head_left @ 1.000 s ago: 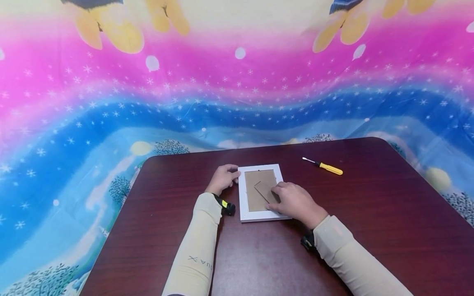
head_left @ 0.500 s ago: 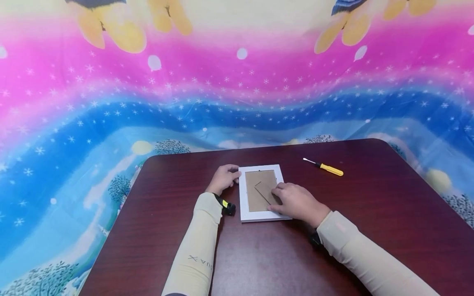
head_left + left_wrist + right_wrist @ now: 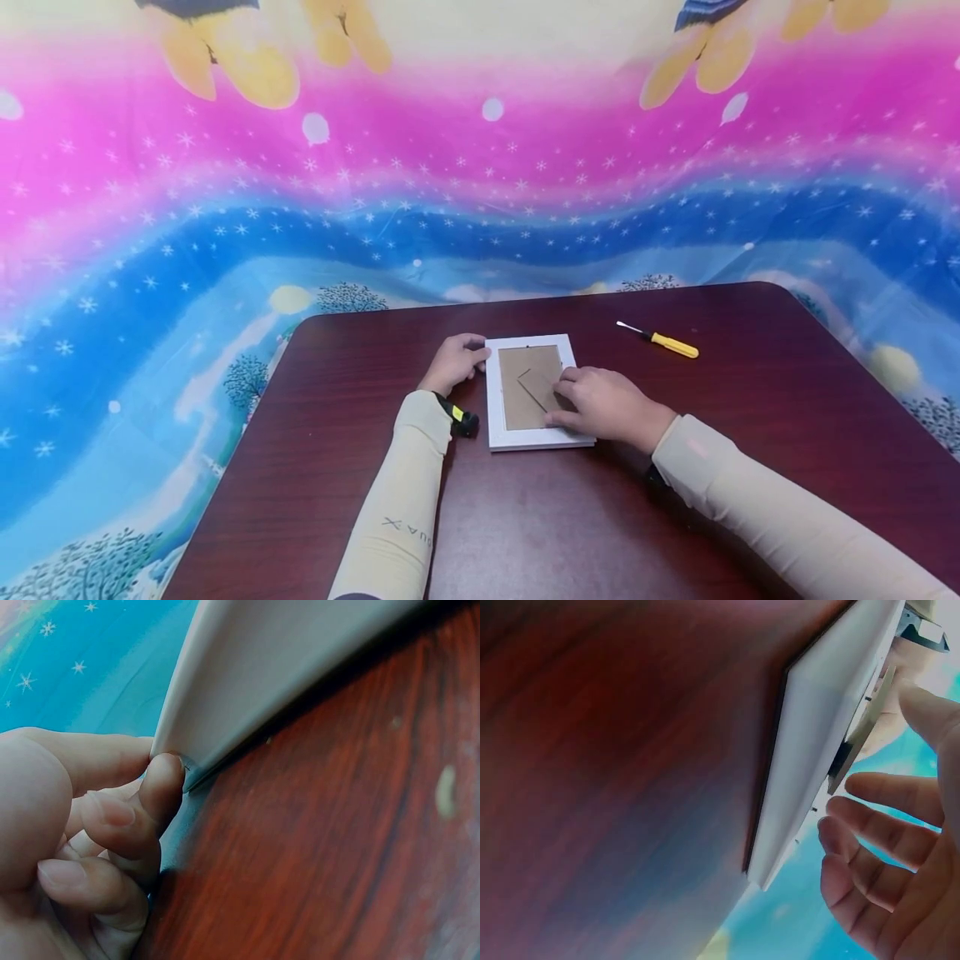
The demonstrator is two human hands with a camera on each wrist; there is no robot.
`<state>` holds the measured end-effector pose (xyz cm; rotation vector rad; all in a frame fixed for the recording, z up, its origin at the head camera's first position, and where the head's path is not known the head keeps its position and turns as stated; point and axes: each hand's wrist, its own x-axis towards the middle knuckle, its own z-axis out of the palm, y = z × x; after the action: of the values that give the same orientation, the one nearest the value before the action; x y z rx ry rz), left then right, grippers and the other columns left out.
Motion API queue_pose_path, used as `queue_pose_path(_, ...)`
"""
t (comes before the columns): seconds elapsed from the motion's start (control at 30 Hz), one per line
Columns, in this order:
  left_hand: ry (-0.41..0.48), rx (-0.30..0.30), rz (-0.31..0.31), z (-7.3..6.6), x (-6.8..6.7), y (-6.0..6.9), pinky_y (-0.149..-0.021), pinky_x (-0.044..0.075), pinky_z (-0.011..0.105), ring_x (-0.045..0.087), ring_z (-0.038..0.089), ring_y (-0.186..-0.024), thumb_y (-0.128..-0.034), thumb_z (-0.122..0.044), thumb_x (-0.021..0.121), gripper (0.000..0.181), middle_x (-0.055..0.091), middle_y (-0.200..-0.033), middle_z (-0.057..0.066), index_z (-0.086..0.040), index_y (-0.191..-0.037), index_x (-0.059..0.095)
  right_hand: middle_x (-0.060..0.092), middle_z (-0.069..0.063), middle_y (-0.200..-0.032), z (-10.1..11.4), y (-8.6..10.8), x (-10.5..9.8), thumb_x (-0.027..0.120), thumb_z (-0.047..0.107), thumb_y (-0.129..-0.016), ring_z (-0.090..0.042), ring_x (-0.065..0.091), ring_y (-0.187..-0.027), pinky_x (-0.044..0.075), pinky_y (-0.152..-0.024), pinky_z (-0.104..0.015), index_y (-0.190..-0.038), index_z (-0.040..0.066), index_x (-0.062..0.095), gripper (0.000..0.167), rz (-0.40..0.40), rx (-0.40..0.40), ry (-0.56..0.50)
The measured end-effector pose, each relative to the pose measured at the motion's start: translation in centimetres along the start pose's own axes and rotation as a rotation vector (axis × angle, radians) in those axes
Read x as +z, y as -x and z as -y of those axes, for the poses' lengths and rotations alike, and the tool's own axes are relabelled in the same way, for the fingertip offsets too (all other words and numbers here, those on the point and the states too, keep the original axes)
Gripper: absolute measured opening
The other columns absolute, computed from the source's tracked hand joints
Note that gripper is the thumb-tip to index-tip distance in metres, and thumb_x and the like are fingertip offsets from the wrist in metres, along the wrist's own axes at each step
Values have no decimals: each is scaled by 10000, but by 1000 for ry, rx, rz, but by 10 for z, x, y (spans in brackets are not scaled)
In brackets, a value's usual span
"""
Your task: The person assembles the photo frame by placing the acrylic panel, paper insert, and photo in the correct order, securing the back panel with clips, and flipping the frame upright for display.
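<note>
A white picture frame (image 3: 525, 439) lies face down on the table, its brown backing board (image 3: 513, 408) upward. An easel stand (image 3: 542, 387) of the same brown sits on the board, one edge drawn as a dark bent line. At the frame's far left corner my left hand (image 3: 452, 364) pinches the rim; the left wrist view shows thumb and forefinger on the frame's corner (image 3: 169, 746). My right hand (image 3: 611, 408) reaches over the right side, thumb and forefinger at opposite ends of the stand. In the right wrist view the stand (image 3: 866, 727) tilts up from the board.
A screwdriver (image 3: 660, 339) with a yellow handle and black collar lies at the back right of the dark red table (image 3: 510, 525). Behind the table hangs a colourful printed cloth (image 3: 480, 192). Small dark tabs (image 3: 814, 809) stick up at the frame's inner edge.
My right forearm has swung outward to the right and its wrist has turned, while the fingertips stay at the stand. My left hand and the frame hold still.
</note>
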<state>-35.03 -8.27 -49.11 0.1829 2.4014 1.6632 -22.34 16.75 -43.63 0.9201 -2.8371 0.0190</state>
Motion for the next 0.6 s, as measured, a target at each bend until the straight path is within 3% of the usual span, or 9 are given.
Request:
queue_pose_path(0.13, -8, 13, 2, 1, -1, 0, -486, 410, 284, 512, 158, -537, -953, -212, 648, 318, 667, -751, 99, -77, -1239, 626, 637, -5, -933, -4, 0, -2, 694, 563, -838, -131, 590, -763, 538, -696, -325, -996, 111, 730, 480, -13, -20, 2)
queue_pose_path(0.33, -17, 24, -4, 1, 0, 0, -496, 415, 288, 514, 159, -541, -953, -209, 646, 324, 667, -743, 96, -73, -1246, 625, 652, -15, -943, -13, -1, -1, 661, 575, -859, -135, 605, -769, 547, -712, -330, -1085, 118, 716, 513, -20, -21, 28)
queue_pose_path(0.6, -7, 11, -11, 1, 1, -1, -490, 417, 276, 524, 154, -544, -950, -199, 649, 306, 673, -745, 93, -66, -1225, 631, 638, -33, -888, -28, -1, 4, 692, 501, -870, -136, 597, -719, 544, -677, -343, -1074, 54, 702, 491, -125, -93, 42)
